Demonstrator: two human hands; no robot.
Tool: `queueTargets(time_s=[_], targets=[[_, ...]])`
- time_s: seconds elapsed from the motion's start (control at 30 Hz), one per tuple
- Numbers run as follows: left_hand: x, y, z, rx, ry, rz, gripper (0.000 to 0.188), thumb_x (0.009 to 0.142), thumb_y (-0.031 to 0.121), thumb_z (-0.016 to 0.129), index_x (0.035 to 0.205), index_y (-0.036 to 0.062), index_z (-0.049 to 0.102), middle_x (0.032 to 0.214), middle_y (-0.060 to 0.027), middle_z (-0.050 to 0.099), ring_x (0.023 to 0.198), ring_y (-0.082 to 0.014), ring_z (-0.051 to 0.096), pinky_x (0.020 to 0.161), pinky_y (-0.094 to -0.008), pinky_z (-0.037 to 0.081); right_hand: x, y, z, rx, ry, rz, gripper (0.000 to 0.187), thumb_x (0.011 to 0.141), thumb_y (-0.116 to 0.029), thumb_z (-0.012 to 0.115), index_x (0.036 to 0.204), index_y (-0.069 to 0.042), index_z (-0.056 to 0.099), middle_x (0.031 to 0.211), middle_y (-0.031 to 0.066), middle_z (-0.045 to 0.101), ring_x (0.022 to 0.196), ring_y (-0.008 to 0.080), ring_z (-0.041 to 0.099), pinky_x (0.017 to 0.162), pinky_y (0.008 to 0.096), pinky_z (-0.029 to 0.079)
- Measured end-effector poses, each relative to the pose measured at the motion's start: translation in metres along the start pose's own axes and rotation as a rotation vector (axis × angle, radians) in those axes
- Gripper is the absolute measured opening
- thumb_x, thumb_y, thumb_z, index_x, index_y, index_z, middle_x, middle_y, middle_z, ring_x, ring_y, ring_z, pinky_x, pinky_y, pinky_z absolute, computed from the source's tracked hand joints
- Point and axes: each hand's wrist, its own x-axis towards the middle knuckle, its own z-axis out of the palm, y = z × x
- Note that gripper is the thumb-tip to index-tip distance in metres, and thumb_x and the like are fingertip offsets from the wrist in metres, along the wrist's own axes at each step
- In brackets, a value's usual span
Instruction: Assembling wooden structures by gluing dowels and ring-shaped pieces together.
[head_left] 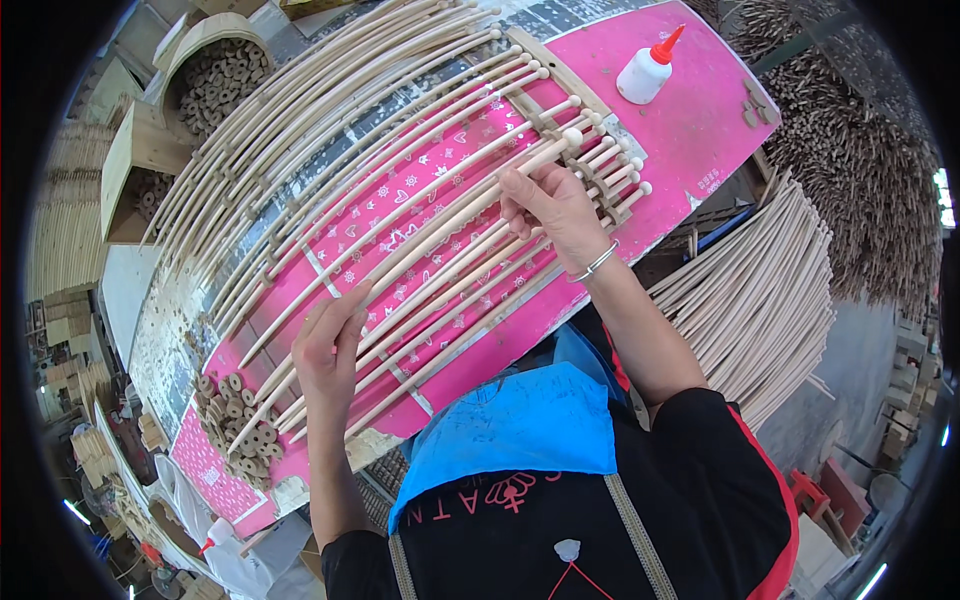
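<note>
A pale wooden rod with a ball on one end is held slantwise above the pink patterned board. My right hand is closed around it near the ball end, thumb on top and the other fingers curled. Lower down its length, my left hand pinches the same rod between thumb and fingers. More ball-ended rods lie side by side beneath, their ball ends in a slotted wooden strip. By the rods' pointed ends sits a pile of small wooden discs with holes.
A white glue bottle with a red nozzle stands at the far right of the table. Many rods lie across the far left. Bundled rods are stacked at right. Wooden containers of small pieces stand at left.
</note>
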Motion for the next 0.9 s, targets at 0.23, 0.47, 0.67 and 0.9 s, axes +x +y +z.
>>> queueTargets(time_s=[0.23,0.47,0.67,0.9], targets=[[0.010,-0.007,0.003,-0.009,0.019,0.027,0.031,0.093,-0.003,0.070,0.123,0.0030,0.075,0.086,-0.0090,0.066,0.076,-0.0162,0.061,0.068,-0.0297,0.049,-0.001,-0.010,0.004,0.113,0.011,-0.065,0.031,0.099,-0.034,0.075,0.109,-0.005,0.072,0.085,-0.0006,0.068,0.068,0.0035,0.063,0.058,0.0189,0.051],[0.031,-0.016,0.014,-0.042,0.022,0.051,0.027,0.094,-0.003,0.069,0.120,0.0013,0.075,0.086,-0.0096,0.065,0.076,-0.0173,0.061,0.071,-0.0293,0.050,0.009,-0.015,-0.012,-0.230,0.205,-0.102,0.038,0.102,-0.040,0.070,0.097,-0.002,0.070,0.072,0.0005,0.067,0.060,0.0044,0.062,0.049,0.0200,0.047],[0.085,-0.022,0.038,0.019,0.033,0.159,0.027,0.095,-0.003,0.067,0.120,0.0034,0.075,0.097,-0.0083,0.060,0.082,-0.0181,0.061,0.070,-0.0297,0.049,0.008,-0.025,-0.027,-0.226,0.275,-0.261,0.033,0.107,-0.036,0.064,0.102,-0.003,0.068,0.074,0.0000,0.063,0.063,0.0045,0.057,0.058,0.0203,0.047],[0.126,-0.034,0.071,-0.009,-0.017,0.083,0.023,0.097,0.002,0.068,0.118,0.0057,0.076,0.094,-0.0074,0.061,0.080,-0.0187,0.063,0.069,-0.0312,0.049,0.006,-0.026,-0.043,-0.249,0.274,-0.262,0.031,0.110,-0.032,0.057,0.106,-0.003,0.068,0.078,-0.0009,0.064,0.065,0.0040,0.058,0.059,0.0193,0.046]])
